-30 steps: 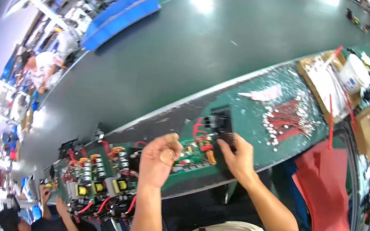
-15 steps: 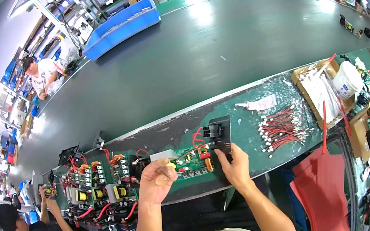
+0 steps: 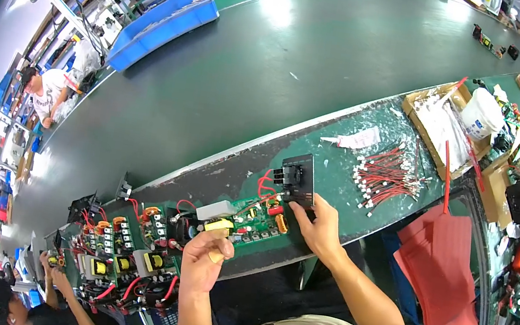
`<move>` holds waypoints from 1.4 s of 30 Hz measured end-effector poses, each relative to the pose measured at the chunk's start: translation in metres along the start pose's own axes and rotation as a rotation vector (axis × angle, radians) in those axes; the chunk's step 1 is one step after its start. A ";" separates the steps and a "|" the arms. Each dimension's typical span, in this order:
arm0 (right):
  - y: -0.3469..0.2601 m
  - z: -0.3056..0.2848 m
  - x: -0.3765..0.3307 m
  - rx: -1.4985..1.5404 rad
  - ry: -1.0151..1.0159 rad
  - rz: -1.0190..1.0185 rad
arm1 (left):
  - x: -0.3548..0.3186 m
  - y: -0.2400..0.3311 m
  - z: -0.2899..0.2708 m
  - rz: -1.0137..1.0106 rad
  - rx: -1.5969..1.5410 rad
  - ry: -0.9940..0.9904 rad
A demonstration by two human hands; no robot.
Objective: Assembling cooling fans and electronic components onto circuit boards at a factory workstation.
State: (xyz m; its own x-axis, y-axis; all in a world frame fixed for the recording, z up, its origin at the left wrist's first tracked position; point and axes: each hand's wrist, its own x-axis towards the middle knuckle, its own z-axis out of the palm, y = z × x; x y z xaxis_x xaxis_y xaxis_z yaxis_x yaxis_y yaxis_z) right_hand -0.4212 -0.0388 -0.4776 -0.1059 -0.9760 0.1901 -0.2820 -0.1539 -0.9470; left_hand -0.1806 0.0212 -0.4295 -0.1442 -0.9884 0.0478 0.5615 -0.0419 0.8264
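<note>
Brown carton (image 3: 424,123) (far right), white tub (image 3: 482,114)
</note>
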 end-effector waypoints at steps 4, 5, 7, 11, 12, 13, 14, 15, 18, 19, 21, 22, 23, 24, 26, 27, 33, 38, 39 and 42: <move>-0.005 0.003 0.001 0.016 0.003 -0.028 | -0.002 0.010 0.008 -0.003 0.107 0.021; -0.004 0.002 0.001 0.025 0.018 -0.039 | -0.001 0.018 0.013 -0.036 0.340 -0.008; 0.000 -0.001 0.000 0.007 0.010 -0.029 | 0.005 0.044 0.040 -0.094 0.741 -0.063; 0.005 0.003 -0.002 0.036 0.014 0.029 | 0.021 0.103 0.093 0.398 1.296 -0.463; 0.007 0.004 -0.002 0.051 0.019 0.047 | 0.020 0.115 0.111 0.457 1.271 -0.504; -0.003 0.011 -0.004 0.098 -0.006 0.050 | 0.008 0.136 0.139 0.517 1.289 -0.518; 0.002 0.012 -0.004 0.131 -0.021 0.048 | 0.005 0.149 0.162 0.566 1.299 -0.551; -0.003 0.010 -0.004 0.148 -0.017 0.077 | 0.002 0.156 0.173 0.613 1.306 -0.589; 0.017 0.004 -0.001 0.171 0.028 0.118 | -0.002 0.148 0.143 0.561 1.281 -0.498; 0.018 0.008 -0.001 0.175 0.030 0.117 | -0.007 0.153 0.141 0.543 1.290 -0.467; 0.014 0.005 0.001 0.212 0.045 0.093 | -0.017 0.153 0.139 0.568 1.279 -0.449; 0.014 0.006 0.003 0.171 0.025 0.103 | -0.019 0.153 0.138 0.580 1.278 -0.441; 0.014 0.005 0.006 0.128 0.008 0.111 | -0.020 0.154 0.138 0.593 1.276 -0.437; 0.012 0.005 0.005 0.144 0.017 0.107 | -0.020 0.154 0.138 0.609 1.273 -0.435; 0.010 0.006 0.001 0.149 0.014 0.115 | -0.022 0.158 0.144 0.614 1.276 -0.423; 0.008 0.008 0.001 0.156 0.009 0.125 | -0.022 0.162 0.148 0.618 1.280 -0.416; 0.007 0.008 0.001 0.038 0.021 0.067 | -0.070 0.176 0.132 0.640 1.340 -0.338; 0.023 0.006 -0.003 0.102 0.088 -0.030 | -0.111 0.195 0.119 0.617 1.482 -0.138; 0.030 0.010 -0.006 0.129 0.095 -0.004 | -0.112 0.198 0.118 0.610 1.504 -0.107; 0.016 -0.002 -0.010 -0.048 0.049 0.045 | -0.129 0.207 0.112 0.569 1.541 -0.075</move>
State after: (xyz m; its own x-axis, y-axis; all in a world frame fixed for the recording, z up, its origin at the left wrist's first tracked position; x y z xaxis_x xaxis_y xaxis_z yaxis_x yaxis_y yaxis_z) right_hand -0.4267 -0.0316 -0.4944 -0.1658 -0.9729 0.1611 -0.3210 -0.1012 -0.9417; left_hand -0.1370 0.1567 -0.2019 -0.2784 -0.8140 0.5098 -0.7313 0.5237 0.4370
